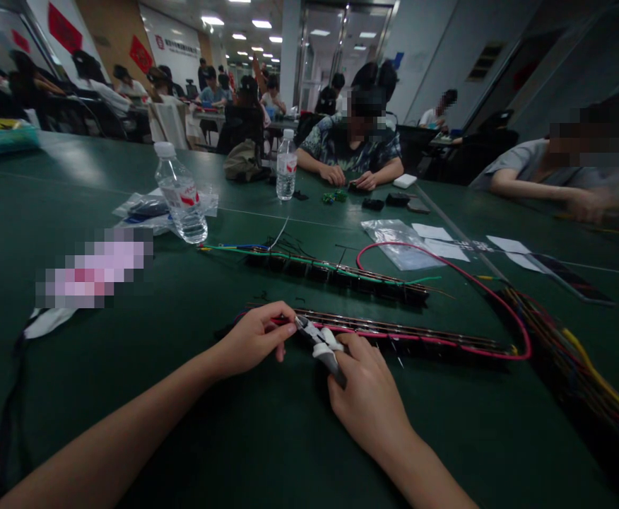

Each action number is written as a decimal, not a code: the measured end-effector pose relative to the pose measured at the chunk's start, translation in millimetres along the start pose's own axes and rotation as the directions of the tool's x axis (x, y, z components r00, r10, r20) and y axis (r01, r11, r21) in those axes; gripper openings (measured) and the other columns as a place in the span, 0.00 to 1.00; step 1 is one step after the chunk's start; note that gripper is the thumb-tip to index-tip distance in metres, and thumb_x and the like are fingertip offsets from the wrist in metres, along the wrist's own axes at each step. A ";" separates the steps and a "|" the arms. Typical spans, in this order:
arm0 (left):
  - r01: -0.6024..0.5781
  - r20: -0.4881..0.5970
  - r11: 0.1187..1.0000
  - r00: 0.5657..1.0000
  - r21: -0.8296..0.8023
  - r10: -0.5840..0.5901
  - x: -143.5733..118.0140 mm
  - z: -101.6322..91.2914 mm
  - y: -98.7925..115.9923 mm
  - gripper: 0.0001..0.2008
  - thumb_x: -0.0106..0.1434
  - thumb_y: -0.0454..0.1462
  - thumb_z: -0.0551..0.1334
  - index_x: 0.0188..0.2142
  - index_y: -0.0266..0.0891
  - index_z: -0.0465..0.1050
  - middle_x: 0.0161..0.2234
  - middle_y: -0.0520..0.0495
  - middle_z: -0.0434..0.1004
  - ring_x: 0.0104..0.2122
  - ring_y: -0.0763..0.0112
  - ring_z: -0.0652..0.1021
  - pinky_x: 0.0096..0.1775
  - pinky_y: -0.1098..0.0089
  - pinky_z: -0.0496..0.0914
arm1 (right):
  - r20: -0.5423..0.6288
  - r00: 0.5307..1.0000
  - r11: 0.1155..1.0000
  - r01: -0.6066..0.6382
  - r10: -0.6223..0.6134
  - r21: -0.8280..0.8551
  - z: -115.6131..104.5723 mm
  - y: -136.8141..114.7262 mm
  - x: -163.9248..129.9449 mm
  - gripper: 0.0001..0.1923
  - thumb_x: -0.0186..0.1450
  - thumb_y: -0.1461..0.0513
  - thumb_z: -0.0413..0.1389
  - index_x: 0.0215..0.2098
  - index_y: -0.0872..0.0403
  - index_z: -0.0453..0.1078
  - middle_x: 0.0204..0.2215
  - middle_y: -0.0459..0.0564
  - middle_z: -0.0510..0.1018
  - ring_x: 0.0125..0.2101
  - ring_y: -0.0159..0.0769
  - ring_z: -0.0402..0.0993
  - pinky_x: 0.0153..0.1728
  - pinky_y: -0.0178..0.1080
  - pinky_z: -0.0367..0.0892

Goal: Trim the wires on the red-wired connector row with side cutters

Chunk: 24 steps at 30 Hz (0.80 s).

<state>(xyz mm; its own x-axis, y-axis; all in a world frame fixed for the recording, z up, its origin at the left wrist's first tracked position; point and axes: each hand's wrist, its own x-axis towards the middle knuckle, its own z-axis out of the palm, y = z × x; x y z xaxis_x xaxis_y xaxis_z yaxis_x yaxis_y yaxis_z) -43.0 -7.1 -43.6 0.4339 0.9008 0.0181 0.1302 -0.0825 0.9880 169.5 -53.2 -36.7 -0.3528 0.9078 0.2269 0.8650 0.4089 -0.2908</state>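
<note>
Head view: a pair of cutters (317, 341) with pale handles is gripped in the right hand (365, 396), whose fingers are closed round the handles. The tip of the cutters is set at the near end of a long terminal strip (394, 332) lying on the green bench (235, 438). The left hand (254, 339) is pinched shut on the pink wire (447, 342) at that same end, thumb and forefinger just beside the blades.

Three risks are judged likely. A fingertip of the left hand could be nicked, because it is held so close to the cutting tip. The pink wire itself could be severed instead of a tie or loose end, since it runs along the strip and loops round its far end. The strip could be dragged sideways into the second strip (335, 272) or the bundle of coloured wires (579, 353) if it is pulled without being braced. A water bottle (181, 194) stands well apart.
</note>
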 end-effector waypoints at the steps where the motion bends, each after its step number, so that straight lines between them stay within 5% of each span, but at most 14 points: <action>1: 0.002 0.003 1.000 1.000 -0.003 -0.002 0.1 0.0 -0.2 0.06 0.66 0.37 0.58 0.39 0.37 0.68 0.30 0.52 0.71 0.21 0.78 0.73 0.25 0.74 0.68 | -0.002 1.000 1.000 0.014 -0.014 -0.009 0.8 -0.1 -0.5 0.13 0.56 0.73 0.53 0.34 0.54 0.72 0.45 0.54 0.72 0.45 0.43 0.67 0.44 0.43 0.64; 24: -0.003 0.005 1.000 1.000 -0.024 0.004 0.0 0.5 -0.9 0.04 0.65 0.35 0.58 0.39 0.37 0.68 0.28 0.55 0.69 0.21 0.78 0.73 0.25 0.75 0.69 | 0.004 0.999 0.996 0.047 -0.047 -0.076 1.0 -2.6 -1.1 0.13 0.56 0.72 0.55 0.38 0.55 0.72 0.47 0.56 0.72 0.47 0.48 0.67 0.47 0.47 0.63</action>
<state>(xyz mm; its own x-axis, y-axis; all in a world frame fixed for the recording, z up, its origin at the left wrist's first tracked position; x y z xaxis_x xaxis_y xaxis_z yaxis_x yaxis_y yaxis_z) -42.7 -7.2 -44.6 0.4392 0.8981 0.0208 0.1075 -0.0755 0.9913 167.2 -55.1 -37.2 -0.3940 0.8881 0.2367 0.8722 0.4425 -0.2085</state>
